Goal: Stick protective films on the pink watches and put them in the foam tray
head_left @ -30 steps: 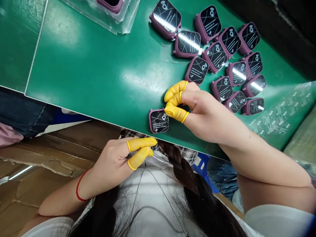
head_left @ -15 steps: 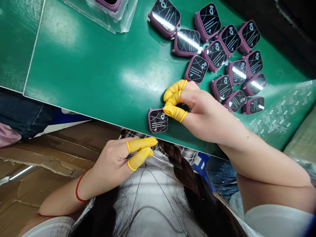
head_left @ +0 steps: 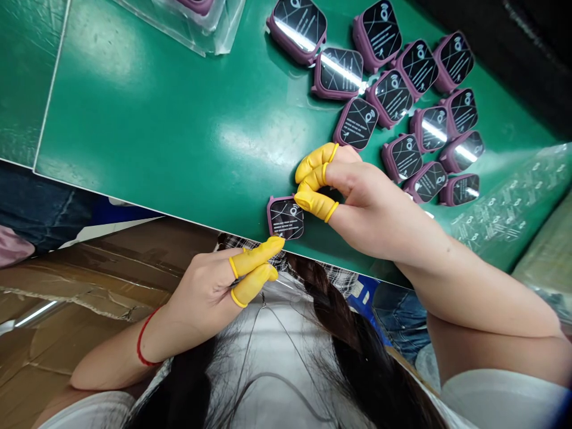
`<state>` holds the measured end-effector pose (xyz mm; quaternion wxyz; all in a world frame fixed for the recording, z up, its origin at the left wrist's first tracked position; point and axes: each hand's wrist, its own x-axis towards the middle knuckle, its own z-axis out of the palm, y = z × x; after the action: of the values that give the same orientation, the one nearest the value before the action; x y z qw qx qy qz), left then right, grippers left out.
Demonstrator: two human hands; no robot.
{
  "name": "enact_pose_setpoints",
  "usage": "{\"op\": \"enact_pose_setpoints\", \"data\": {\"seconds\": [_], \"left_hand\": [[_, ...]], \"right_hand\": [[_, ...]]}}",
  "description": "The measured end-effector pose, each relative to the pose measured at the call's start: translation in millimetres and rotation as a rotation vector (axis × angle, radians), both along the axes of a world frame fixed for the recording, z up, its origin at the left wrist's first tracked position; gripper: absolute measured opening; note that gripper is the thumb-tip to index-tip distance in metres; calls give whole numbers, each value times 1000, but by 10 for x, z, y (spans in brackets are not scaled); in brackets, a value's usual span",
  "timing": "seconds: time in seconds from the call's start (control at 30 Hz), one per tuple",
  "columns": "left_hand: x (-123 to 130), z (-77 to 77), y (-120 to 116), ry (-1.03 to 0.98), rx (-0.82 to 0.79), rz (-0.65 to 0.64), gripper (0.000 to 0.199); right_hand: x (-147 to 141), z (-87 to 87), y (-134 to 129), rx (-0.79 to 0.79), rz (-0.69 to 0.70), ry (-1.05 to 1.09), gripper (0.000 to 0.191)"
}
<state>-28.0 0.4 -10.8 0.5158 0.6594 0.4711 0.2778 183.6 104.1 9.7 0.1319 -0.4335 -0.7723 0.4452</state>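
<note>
Nearest, one white shirt (head_left: 277,339), with a dark braid (head_left: 353,333) to either side and plaid cloth (head_left: 342,279) by the table edge. Left hand (head_left: 210,292), red cord bracelet (head_left: 144,341) at the wrist, yellow finger cots on: forefinger and thumb slightly parted, nothing visible between them, the forefinger at the near edge of a smartwatch head — contact uncertain. Right hand (head_left: 370,202), likewise in yellow cots: fingers curled, thumb and forefinger tips together at the far right corner of that smartwatch head (head_left: 286,220); whether they grip anything is hidden. The item itself, purple-cased, lies face up near the front edge of the green surface (head_left: 156,143). Beyond and to the right, thirteen matching watch heads (head_left: 389,98), closely grouped, printed faces up; beside them, clear printed film (head_left: 500,202). Far left — one translucent plastic tray (head_left: 218,36) holding a purple-cased piece, partly out of view.
</note>
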Motion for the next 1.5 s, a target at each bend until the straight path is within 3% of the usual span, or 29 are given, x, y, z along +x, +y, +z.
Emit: {"op": "enact_pose_setpoints", "data": {"seconds": [0.63, 0.9, 0.97, 1.13, 1.5], "left_hand": [[14, 1, 10, -34, 8, 5, 38], [-27, 29, 6, -60, 41, 14, 36], [-62, 47, -3, -80, 32, 40, 37], [-135, 38, -35, -71, 25, 86, 39], [-168, 1, -76, -28, -16, 85, 39]], "right_hand": [[-25, -11, -19, 9, -28, 12, 30], [84, 64, -46, -56, -106, 113, 5], [155, 93, -71, -41, -80, 125, 19], [237, 66, -127, 80, 138, 10, 61], [212, -17, -126, 154, 216, -70, 75]]}}
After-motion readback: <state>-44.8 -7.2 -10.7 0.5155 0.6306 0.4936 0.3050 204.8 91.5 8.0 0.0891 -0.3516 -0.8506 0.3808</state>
